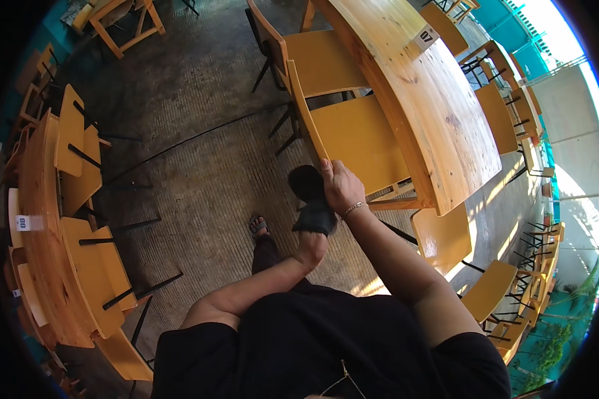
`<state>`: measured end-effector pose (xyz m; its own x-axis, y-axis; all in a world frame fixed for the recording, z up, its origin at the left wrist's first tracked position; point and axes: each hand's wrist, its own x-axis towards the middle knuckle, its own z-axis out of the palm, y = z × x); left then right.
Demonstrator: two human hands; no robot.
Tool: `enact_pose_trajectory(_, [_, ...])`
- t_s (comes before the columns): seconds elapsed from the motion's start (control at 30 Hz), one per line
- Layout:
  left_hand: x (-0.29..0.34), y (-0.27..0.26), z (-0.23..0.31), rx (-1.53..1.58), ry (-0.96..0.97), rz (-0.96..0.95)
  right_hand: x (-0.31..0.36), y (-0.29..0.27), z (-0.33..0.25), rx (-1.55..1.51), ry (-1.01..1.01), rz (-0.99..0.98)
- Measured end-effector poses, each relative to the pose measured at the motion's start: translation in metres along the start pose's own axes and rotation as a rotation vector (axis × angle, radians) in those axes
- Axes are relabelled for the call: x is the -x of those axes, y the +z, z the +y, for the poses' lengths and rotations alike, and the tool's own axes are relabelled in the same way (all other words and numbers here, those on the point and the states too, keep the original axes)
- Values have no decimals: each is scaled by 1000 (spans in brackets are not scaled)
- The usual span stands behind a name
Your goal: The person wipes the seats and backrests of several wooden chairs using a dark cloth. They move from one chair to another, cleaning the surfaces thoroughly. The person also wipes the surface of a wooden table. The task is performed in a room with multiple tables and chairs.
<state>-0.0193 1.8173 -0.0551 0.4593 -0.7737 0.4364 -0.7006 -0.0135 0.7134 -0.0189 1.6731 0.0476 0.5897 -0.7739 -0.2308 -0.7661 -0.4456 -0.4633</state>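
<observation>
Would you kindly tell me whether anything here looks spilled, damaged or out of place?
Nothing stands out as spilled, damaged or askew. The yellow chair stands upright at the wooden table, the right hand at its backrest. The left hand holds a dark item whose kind I cannot tell.

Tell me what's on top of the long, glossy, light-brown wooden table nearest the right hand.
A small, white, dark-printed card stands on the table; anything behind it is covered. The far end leaves the picture.
</observation>
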Motion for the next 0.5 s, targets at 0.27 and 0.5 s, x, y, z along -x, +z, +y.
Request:
enact_pose_trajectory(0.27, [-46, 47, 54, 1384, -1010, 300, 3, -7, 1, 7, 59, -27])
enact_pose_trajectory(0.5, [-74, 79, 13, 1994, -1260, 249, 7, -8, -14, 43, 66, -9])
